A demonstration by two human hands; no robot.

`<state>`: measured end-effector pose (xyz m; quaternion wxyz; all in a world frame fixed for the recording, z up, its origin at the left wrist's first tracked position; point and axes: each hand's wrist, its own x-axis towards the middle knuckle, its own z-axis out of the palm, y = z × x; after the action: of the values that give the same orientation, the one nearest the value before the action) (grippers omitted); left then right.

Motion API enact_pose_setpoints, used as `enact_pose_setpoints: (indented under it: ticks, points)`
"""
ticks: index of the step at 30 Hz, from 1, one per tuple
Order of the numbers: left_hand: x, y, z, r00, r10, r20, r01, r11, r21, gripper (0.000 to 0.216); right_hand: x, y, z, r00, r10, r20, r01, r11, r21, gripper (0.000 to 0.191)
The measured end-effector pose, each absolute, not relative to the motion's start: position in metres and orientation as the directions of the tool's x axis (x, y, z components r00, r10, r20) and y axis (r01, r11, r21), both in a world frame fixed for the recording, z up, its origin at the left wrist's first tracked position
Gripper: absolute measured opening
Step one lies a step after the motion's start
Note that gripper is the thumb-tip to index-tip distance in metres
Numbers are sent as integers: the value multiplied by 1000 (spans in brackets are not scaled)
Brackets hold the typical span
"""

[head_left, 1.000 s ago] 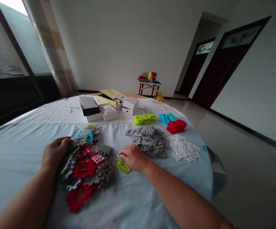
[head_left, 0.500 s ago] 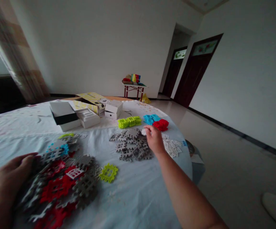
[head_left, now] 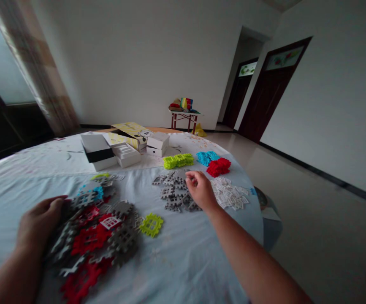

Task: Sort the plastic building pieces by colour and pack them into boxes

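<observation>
My left hand (head_left: 40, 221) lies flat on the left edge of a mixed pile of grey, red, blue and white interlocking plastic tiles (head_left: 97, 234). A lone lime-green tile (head_left: 151, 224) sits just right of that pile. My right hand (head_left: 200, 190) hovers over the sorted grey tile heap (head_left: 174, 192), fingers curled loosely, nothing visible in them. Right of it lies a white tile heap (head_left: 230, 194). Behind are lime-green (head_left: 178, 161), blue (head_left: 207, 157) and red (head_left: 218, 166) stacks.
The round table (head_left: 183, 261) wears a pale blue cloth; its edge drops off at the right. White and yellow boxes (head_left: 119, 145) stand at the back. A small red-legged table with toys (head_left: 184, 112) is by the far wall, dark doors to the right.
My right hand left the lime-green tile by the mixed pile, reached out to the sorted heaps, and has now drawn back a little over the grey heap. The left hand stayed put.
</observation>
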<state>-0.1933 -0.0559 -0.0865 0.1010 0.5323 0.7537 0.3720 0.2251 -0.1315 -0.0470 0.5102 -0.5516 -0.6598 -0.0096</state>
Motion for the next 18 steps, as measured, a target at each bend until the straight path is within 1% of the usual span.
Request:
enact_pose_setpoints:
  ticks: [1, 4, 6, 8, 12, 18]
  points:
    - [-187, -60, -80, -441, 878, 188, 687, 196, 700, 45, 210, -134, -47, 60, 750, 659, 720, 425, -549, 16]
    - [-180, -64, -73, -442, 880, 174, 664, 192, 722, 44, 168, -143, -49, -176, 802, 570, 651, 529, -544, 12]
    - [-181, -63, -77, -440, 879, 184, 659, 177, 731, 43, 145, -147, -50, -303, 793, 528, 601, 589, -541, 11]
    - [-184, -60, -82, -444, 874, 199, 649, 161, 743, 42, 125, -148, -51, -388, 765, 514, 557, 639, -530, 10]
    - [-188, -56, -91, -448, 865, 225, 632, 129, 764, 43, 92, -148, -53, -466, 711, 526, 511, 702, -495, 9]
    - [-189, -54, -92, -435, 868, 240, 635, 107, 765, 43, 66, -146, -58, -503, 717, 483, 549, 696, -463, 25]
